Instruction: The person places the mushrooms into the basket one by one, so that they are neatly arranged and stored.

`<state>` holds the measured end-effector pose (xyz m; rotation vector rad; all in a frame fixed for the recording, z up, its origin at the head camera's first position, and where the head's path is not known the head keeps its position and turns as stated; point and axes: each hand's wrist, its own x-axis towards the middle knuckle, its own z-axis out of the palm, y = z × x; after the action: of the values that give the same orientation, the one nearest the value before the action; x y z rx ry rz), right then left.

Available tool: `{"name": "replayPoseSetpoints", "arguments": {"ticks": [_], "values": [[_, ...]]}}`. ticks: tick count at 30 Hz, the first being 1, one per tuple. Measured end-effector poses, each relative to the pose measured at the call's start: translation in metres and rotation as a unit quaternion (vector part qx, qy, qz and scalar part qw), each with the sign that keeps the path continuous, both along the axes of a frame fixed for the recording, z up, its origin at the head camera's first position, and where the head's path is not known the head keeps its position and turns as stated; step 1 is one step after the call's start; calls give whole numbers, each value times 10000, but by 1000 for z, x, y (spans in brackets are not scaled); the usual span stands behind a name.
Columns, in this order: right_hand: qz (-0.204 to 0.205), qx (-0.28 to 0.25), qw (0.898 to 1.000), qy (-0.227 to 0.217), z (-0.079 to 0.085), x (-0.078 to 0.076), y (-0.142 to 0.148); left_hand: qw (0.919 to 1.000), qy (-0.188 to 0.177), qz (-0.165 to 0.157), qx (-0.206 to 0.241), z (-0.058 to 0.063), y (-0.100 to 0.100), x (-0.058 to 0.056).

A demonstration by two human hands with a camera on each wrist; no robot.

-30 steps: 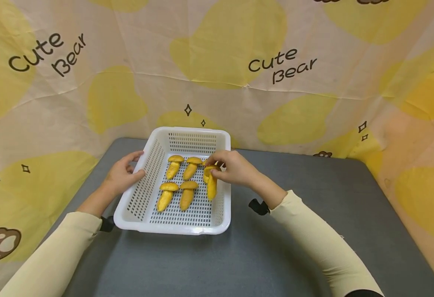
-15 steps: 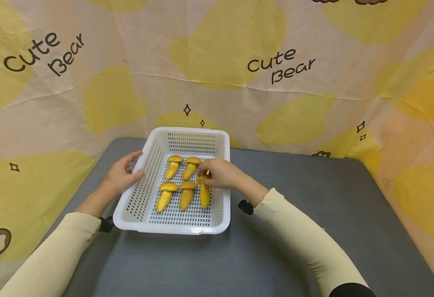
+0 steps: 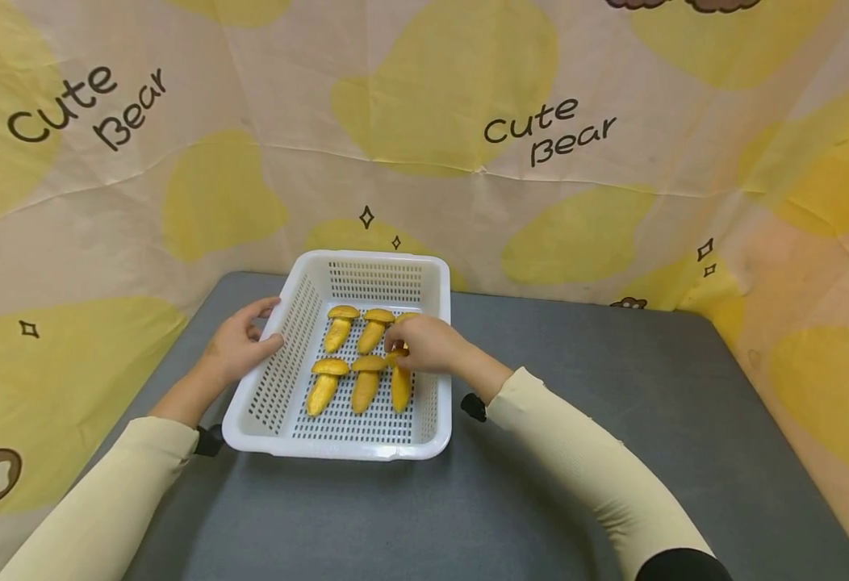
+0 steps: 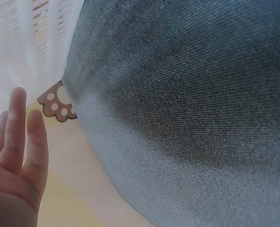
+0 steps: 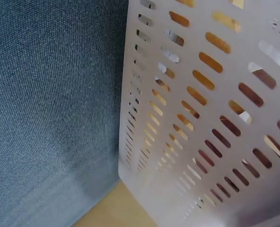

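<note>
A white plastic basket (image 3: 250, 442) with slotted walls holds several yellow mushrooms, lying in two rows. My right hand (image 3: 430, 343) reaches over the right wall, its fingertips pinching the cap end of the front-right mushroom (image 3: 400, 391). Behind that hand, the back-right mushroom (image 3: 407, 315) is mostly hidden. To its left lie a back-middle mushroom (image 3: 374, 331) and a front-middle mushroom (image 3: 365, 386). My left hand (image 3: 234, 343) rests against the left rim with thumb and forefinger spread; the left wrist view shows straight fingers (image 4: 16, 127) by the slotted wall.
The basket stands on a dark grey table (image 3: 613, 387). A cloth backdrop (image 3: 424, 105) with yellow patches and bear print closes off the back and sides. In the right wrist view the basket's slotted wall (image 5: 178, 118) fills the right part.
My right hand has carried the mushroom left and down, from above the basket's right side to the front row's right end. My left hand has stayed at the rim.
</note>
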<state>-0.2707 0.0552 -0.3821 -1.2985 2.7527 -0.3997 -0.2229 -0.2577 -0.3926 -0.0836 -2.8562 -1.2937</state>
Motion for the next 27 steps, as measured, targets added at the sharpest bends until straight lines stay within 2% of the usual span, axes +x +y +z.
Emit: {"name": "replayPoseSetpoints", "arguments": {"ticks": [12, 27], "values": [[-539, 598, 9967, 139, -2, 4, -6, 10000, 0, -8, -36, 2, 2, 1], [-683, 854, 9939, 170, -3, 5, -7, 9998, 95, 28, -179, 2, 3, 2]]}}
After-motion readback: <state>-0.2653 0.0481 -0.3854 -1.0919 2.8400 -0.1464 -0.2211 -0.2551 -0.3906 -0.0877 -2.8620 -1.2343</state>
